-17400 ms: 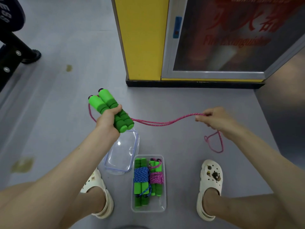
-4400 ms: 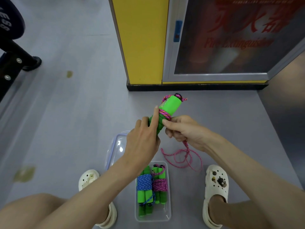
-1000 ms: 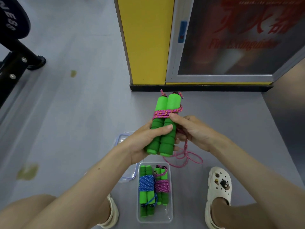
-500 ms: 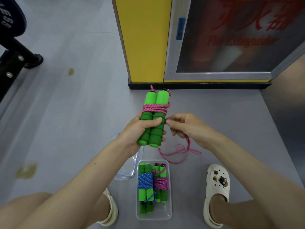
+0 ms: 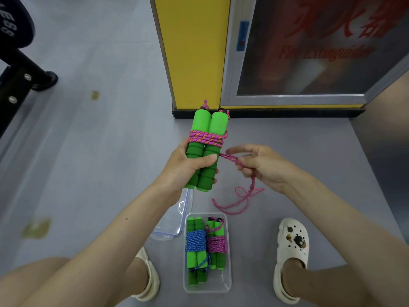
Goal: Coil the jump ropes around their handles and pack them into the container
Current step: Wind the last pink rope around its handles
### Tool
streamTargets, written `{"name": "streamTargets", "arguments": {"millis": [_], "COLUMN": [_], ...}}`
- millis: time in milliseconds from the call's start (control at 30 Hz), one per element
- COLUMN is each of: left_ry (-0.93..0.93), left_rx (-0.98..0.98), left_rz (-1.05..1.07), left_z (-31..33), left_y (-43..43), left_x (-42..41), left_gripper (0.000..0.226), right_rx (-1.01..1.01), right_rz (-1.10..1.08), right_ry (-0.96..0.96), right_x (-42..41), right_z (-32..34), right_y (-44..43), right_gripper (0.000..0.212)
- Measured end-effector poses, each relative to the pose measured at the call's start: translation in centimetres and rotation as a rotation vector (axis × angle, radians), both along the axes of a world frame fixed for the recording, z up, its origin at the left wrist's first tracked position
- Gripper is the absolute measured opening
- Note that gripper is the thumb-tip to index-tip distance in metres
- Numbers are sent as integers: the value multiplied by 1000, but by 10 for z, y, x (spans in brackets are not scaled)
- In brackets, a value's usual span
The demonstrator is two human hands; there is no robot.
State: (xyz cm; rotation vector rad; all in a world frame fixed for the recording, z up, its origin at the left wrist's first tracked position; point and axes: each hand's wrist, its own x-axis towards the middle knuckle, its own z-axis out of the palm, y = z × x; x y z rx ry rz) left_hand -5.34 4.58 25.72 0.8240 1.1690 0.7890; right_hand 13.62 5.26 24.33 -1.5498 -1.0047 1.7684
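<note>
Left hand [image 5: 186, 165]: I'm seeing it gripping the paired green handles [image 5: 207, 149] upright, with a few pink turns on.
Container [image 5: 229, 282]: sitting on the floor, holding two coiled ropes [image 5: 197, 242].
Right hand [image 5: 263, 167]: pinching the pink rope [image 5: 231, 160], its tail probably trailing onto the floor.
Remaining: I'm judging the winding half done and the packing not yet begun.

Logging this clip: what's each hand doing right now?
Left hand: grips the paired green handles.
Right hand: pinches the loose pink rope.
</note>
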Motion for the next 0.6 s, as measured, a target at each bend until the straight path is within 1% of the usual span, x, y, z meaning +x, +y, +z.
{"name": "streamTargets", "arguments": {"millis": [33,67,100,133,200,233,300,367,433,533,600], "left_ry": [-8,-17,-20,-19,-8,-4,2,20,35,49,72], "left_rx": [5,10,13,15,15,13,6,15,26,39,46], "left_rz": [4,6,6,2,-4,-3,3,3,3,1,-21], "left_z": [1,2,3,3,3,2,1,0,1,1,0], "left_y": [0,1,1,0,-1,-1,-2,-3,-3,-1,0], "left_x": [0,0,0,0,0,0,0,-2,-3,-4,-3], "left_gripper": [43,43,43,43,43,43,44,44,44,43,42], "right_rx": [-40,-73,-81,-57,34,74,160,253,260,186,119], "right_rz": [-40,-62,-48,6,161,218,274,278,246,210,139], "right_ry": [129,217,226,149,-102,-193,-303,-372,-326,-212,-124], "right_x": [4,7,9,9,4,1,-2,-4,-4,-2,-1], "right_z": [4,7,9,10,12,12,10,8,7,4,3], "right_y": [1,3,4,4,1,-1,-3,-4,-3,-3,-3], "right_gripper": [30,29,25,20,9,5,13,11,3,17,22]}}
